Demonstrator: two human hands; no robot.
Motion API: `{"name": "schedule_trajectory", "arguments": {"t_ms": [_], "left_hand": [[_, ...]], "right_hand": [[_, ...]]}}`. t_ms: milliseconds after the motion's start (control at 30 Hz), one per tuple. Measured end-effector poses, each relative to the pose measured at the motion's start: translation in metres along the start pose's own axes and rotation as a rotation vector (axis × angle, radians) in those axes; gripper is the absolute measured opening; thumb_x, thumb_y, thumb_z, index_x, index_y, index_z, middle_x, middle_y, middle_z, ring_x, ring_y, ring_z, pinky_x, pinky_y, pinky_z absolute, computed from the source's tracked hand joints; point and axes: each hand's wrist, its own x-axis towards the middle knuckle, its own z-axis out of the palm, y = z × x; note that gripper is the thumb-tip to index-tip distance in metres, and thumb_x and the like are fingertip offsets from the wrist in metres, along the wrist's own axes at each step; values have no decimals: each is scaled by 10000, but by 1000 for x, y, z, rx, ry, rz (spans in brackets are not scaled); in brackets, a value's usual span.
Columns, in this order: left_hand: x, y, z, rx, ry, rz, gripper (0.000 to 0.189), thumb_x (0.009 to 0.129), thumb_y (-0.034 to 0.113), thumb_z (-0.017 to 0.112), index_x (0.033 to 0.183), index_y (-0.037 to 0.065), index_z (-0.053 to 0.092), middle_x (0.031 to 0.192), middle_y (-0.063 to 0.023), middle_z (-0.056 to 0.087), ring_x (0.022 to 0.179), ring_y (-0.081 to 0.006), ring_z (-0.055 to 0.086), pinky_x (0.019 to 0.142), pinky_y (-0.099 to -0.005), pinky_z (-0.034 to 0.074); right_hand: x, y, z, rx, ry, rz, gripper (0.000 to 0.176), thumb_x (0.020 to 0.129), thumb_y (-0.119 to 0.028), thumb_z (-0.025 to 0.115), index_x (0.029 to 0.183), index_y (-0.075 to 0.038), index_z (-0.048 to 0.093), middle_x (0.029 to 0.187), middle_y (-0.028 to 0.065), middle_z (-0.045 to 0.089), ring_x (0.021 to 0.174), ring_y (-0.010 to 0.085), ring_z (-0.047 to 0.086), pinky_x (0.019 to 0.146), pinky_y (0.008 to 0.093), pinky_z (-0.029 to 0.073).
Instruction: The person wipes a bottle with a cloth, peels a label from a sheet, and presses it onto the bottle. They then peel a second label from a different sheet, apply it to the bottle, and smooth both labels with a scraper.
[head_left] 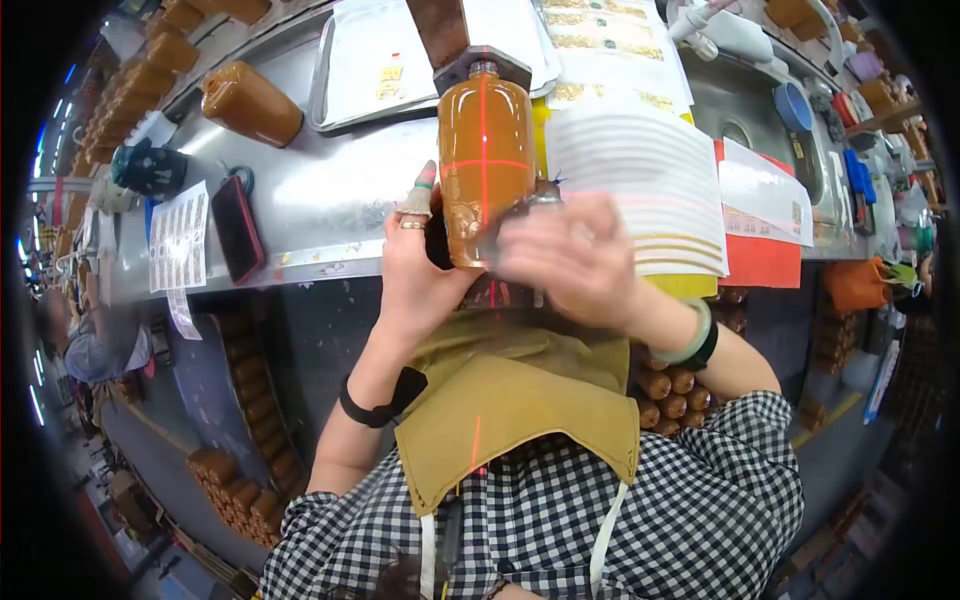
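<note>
Mustard-coloured apron (520,410) is nearest to the camera. Beyond it, both hands meet at the lower end of the amber bottle (487,150). The left hand (415,265) clasps it from 9 o'clock. The right hand (565,260), blurred, seems closed on it from 3 o'clock, equally near. The bottle's long axis runs from 6 to 12 o'clock, with the neck under a dark clamp (480,60).

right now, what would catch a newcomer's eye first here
An amber bottle at centre bears a red laser cross, gripped by the left hand while the blurred right hand covers its lower front. A second bottle lies on the metal bench, upper left.
</note>
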Motion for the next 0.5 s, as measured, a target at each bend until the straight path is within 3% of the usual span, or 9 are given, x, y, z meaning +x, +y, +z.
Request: {"name": "schedule_trajectory", "arguments": {"t_ms": [33, 133, 200, 233, 367, 433, 500], "left_hand": [[2, 1, 0, 0, -11, 11, 1010, 712, 171, 934, 1550, -14, 402, 1328, -196, 648, 1212, -358, 584, 1038, -439, 483], [4, 6, -3, 7, -47, 13, 964, 721, 170, 922, 1534, -2, 434, 1351, -205, 637, 1224, -361, 586, 1048, -453, 477], [4, 6, -4, 77, -41, 46, 952, 722, 169, 920, 1530, 3, 444, 1356, -206, 636, 1229, -359, 589, 1052, -452, 476], [3, 5, -2, 31, -43, 25, 942, 726, 167, 917, 1528, 5, 449, 1358, -205, 636, 1233, -360, 592, 1056, -447, 476], [3, -3, 2, -110, -5, -30, 920, 720, 172, 921, 1510, 7, 479, 1361, -193, 641, 1228, -360, 597, 1060, -434, 481], [1, 10, 3, -103, 22, -64, 926, 703, 186, 936, 1498, 5, 495, 1373, -190, 635, 1237, -356, 592, 1059, -431, 480], [-1, 21, -1, -94, 41, -100, 933, 686, 200, 950, 1485, 2, 511, 1384, -187, 630, 1247, -352, 588, 1058, -428, 480]], "right_hand": [[-3, -6, -4, 93, -16, -105, 216, 806, -130, 694, 1014, -167, 743, 1044, -35, 726, 899, 169, 658, 804, 384, 459], [6, -1, -6, 144, -24, 44, 212, 795, -100, 701, 1000, -144, 736, 1007, -18, 732, 844, 192, 658, 789, 381, 465], [16, 29, 2, -4, 218, 310, 207, 774, -86, 710, 975, -133, 729, 970, 3, 735, 801, 212, 648, 783, 371, 460], [16, 32, -1, -108, 210, 292, 195, 760, -81, 708, 947, -131, 721, 960, 19, 733, 812, 220, 645, 786, 361, 461], [2, -12, -2, 68, 27, 18, 245, 772, -79, 698, 1003, -142, 751, 985, 8, 743, 828, 196, 623, 780, 366, 452], [13, -19, -14, 160, -36, 7, 277, 766, -17, 747, 1027, -106, 776, 976, 16, 757, 781, 213, 602, 761, 339, 438], [18, -8, -17, 71, 109, 178, 275, 752, -27, 757, 1016, -102, 775, 986, 35, 760, 800, 208, 624, 770, 343, 440]]}}
